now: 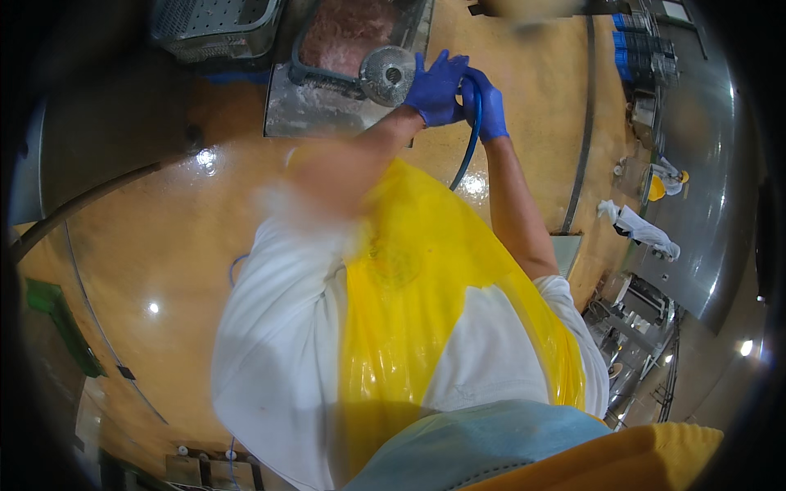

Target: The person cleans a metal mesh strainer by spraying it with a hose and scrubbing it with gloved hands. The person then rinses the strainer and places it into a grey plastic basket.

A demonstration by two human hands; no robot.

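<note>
My left hand [437,89], in a blue glove, is beside the right edge of a round perforated metal disc [376,72] with a central hole. Several fingers are spread, but its palm side is hidden, so whether it grips the disc is unclear. Just to the right, my blue-gloved right hand [491,110] is closed around a blue hose [470,147], which curves down toward the floor. Behind the disc, a grey tub [297,72] contains pinkish, ground-looking meat [347,30]. The disc overlaps the tub's near right corner.
Under the tub is a wet metal surface [325,119] with pale residue. A grey perforated crate [215,43] stands at upper left. Floor channels [583,123] cross the wet tan floor [534,73]. Two people [642,227] in white are at far right, near a yellow container [657,188].
</note>
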